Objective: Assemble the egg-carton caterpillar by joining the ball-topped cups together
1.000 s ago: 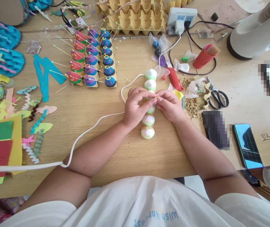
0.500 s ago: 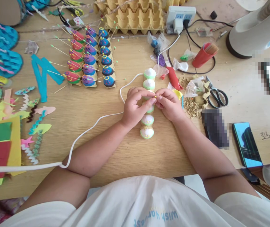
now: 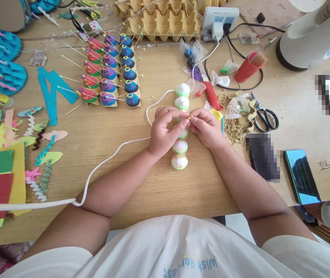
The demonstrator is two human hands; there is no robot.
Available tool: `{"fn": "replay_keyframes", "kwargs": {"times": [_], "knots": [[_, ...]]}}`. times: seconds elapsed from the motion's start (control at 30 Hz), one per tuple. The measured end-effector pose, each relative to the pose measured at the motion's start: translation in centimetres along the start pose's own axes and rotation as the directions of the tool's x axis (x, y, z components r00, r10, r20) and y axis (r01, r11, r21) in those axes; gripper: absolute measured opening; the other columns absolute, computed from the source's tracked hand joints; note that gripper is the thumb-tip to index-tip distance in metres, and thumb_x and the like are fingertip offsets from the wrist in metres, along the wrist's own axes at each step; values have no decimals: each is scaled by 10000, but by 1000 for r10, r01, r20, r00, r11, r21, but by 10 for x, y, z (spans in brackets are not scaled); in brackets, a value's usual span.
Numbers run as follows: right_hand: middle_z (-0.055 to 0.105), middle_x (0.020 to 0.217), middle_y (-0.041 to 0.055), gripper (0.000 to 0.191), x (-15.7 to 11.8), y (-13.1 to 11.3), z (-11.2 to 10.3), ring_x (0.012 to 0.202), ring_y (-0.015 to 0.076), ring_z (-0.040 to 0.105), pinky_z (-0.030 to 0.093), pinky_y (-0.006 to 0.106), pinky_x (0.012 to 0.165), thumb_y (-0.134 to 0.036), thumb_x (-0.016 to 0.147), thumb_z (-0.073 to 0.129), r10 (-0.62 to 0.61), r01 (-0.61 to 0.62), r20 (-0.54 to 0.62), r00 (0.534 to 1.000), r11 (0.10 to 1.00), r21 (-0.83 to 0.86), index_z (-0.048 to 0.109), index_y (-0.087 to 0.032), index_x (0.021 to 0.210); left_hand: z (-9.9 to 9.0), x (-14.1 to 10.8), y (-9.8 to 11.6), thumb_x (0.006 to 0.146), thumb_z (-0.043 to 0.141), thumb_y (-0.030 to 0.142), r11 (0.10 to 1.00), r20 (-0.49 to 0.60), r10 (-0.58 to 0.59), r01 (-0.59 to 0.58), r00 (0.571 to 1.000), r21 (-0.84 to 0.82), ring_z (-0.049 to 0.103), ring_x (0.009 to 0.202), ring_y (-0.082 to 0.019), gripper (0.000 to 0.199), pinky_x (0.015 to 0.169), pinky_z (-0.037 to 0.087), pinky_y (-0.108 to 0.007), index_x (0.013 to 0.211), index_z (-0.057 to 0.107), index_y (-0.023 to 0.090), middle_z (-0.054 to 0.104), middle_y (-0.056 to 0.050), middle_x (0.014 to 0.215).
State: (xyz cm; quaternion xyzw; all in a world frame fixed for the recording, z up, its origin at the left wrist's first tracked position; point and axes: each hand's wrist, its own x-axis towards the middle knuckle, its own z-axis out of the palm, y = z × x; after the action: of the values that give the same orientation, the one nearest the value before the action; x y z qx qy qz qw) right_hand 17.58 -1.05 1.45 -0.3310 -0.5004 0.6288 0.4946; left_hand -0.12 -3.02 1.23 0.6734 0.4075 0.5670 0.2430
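A tiny yellow bit (image 3: 189, 118), which looks like modelling clay, sits between the fingertips of both hands. My left hand (image 3: 165, 129) pinches it from the left with thumb and forefinger. From the right, my right hand (image 3: 208, 129) closes its thumb and fingers on it too. Below them lies an upright-running strip of egg carton cups (image 3: 179, 155), whose domes are coated white with light green rims. The two nearest domes (image 3: 180, 146) carry small yellow marks. My hands cover the strip's middle cups.
Painted carton cups (image 3: 108, 85) with pins stand at the left back. A white cable (image 3: 115, 152) loops beside the strip. Right are a red-handled cutter (image 3: 212, 95), scissors (image 3: 266, 117), carton scraps (image 3: 236, 129) and a phone (image 3: 302, 175). Paper cut-outs (image 3: 51, 157) lie left.
Hardly anything differs. Both hands stay together over the strip, and the yellow bit between the fingertips shows only a very slight shift.
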Motion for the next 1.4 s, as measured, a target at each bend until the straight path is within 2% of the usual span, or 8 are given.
{"fn": "replay_keyframes", "kwargs": {"times": [0.17,0.33,0.5,0.67,0.9,1.2,1.4], "knots": [[570,673,-51,457,0,2,-1,594,98,419,373,255,571,-649,855,902,-25,25,6,1000,999,-26,712,-235,831,-1,0,0,1076,704,582,1000,29,-7,6,1000,30,743,1098,-241,289,1080,555,-464,1089,829,321,816,-39,1068],[604,694,-53,347,1,5,-3,589,80,431,402,239,596,-556,902,902,-58,58,25,998,998,10,775,-232,902,-1,0,-2,1082,726,522,1000,22,11,-12,1000,18,743,1093,-224,236,1077,547,-432,1093,834,312,808,-29,1071],[667,740,-34,381,0,4,-3,599,87,458,419,242,592,-590,885,904,-38,38,7,999,999,-5,774,-233,908,2,-1,-3,1091,735,454,999,-18,48,-48,999,1,735,1074,-199,171,1040,538,-396,1095,837,318,809,-10,1058],[663,728,-40,373,-1,3,-2,591,77,460,434,238,603,-576,880,917,-53,53,3,999,999,6,782,-229,896,2,-1,-4,1087,741,452,999,-17,51,-51,999,6,738,1071,-198,167,1032,543,-392,1095,839,318,814,-9,1065],[625,730,-55,391,0,1,1,632,82,505,516,251,682,-561,833,957,-55,55,-19,998,998,9,762,-226,883,1,-1,-4,1093,724,466,998,-2,48,-47,999,48,750,1084,-206,190,1054,561,-404,1099,835,311,816,-20,1064],[648,756,-39,449,0,0,0,652,87,520,497,242,648,-592,791,974,-23,24,-47,999,1000,12,723,-223,846,1,-1,-3,1070,759,469,999,-10,42,-42,999,26,745,1081,-220,169,1042,557,-425,1102,830,319,821,-21,1059],[645,744,-47,408,0,0,0,630,76,504,501,236,656,-565,818,966,-45,46,-38,998,999,19,742,-226,852,1,-1,-3,1074,748,484,999,-9,28,-28,1000,47,752,1079,-223,187,1044,563,-431,1083,824,313,824,-23,1054]]}}
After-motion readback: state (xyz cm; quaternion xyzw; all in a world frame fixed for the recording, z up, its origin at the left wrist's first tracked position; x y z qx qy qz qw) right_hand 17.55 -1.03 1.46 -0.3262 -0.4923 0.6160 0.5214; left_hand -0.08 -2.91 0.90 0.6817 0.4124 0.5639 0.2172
